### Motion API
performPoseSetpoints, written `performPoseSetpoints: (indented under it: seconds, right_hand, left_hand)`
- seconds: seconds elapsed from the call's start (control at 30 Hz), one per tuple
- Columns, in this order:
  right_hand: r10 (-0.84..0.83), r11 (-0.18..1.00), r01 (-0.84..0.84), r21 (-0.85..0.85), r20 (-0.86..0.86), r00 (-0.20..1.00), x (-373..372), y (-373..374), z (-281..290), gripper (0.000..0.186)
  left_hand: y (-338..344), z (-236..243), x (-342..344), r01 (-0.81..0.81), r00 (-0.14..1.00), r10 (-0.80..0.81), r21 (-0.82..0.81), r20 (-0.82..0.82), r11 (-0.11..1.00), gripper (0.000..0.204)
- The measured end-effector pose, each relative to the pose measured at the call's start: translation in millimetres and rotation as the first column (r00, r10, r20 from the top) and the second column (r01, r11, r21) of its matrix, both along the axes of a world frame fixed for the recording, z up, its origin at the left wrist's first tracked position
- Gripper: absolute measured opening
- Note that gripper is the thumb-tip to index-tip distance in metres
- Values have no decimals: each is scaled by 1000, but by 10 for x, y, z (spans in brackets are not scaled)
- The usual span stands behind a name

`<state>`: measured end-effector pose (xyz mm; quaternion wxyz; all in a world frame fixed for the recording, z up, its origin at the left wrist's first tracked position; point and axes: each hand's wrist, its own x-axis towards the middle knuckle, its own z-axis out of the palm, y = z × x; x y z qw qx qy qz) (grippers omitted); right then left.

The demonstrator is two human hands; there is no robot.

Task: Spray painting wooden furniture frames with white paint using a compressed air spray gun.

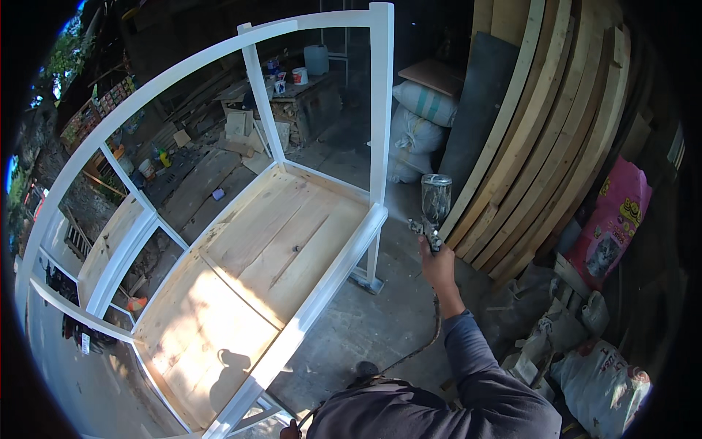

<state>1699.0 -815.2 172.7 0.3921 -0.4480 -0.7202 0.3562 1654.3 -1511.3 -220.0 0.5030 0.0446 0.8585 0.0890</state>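
Note:
My right hand [437, 267] is closed round the handle of a spray gun [430, 233], which has a paint-smeared metal cup [436, 196] on top. The gun is held out just right of a white-painted wooden frame [377, 110], close to its corner post and apart from it. From the gun a dark hose [422, 348] hangs down and passes in front of my body. At the lower edge a small part of my left hand [290, 432] shows, closed at the hose beside the frame's near rail. Bare wooden boards [292, 241] form the panel inside the frame.
Long timber planks [541, 139] lean at the right, next to stacked white sacks [417, 132] and a dark board [479, 110]. A pink bag [608, 219] and scrap-filled sacks [603, 384] stand further right. Behind the frame is a cluttered workbench [314, 110] with buckets.

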Motion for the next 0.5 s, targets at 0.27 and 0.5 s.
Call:
performPoseSetpoints:
  seconds: [0.27, 0.5]
  right_hand:
    - [17, 995, -14, 104, -27, 999, -545, -185, 492, 38]
    - [-6, 937, 105, 334, -284, 959, -819, -223, 2324, 37]
  left_hand:
    - [-161, -296, 37, 58, 996, -59, 13, 72, 998, 43]
    - [286, -453, -261, 337, 905, -138, 480, -402, 810, 65]
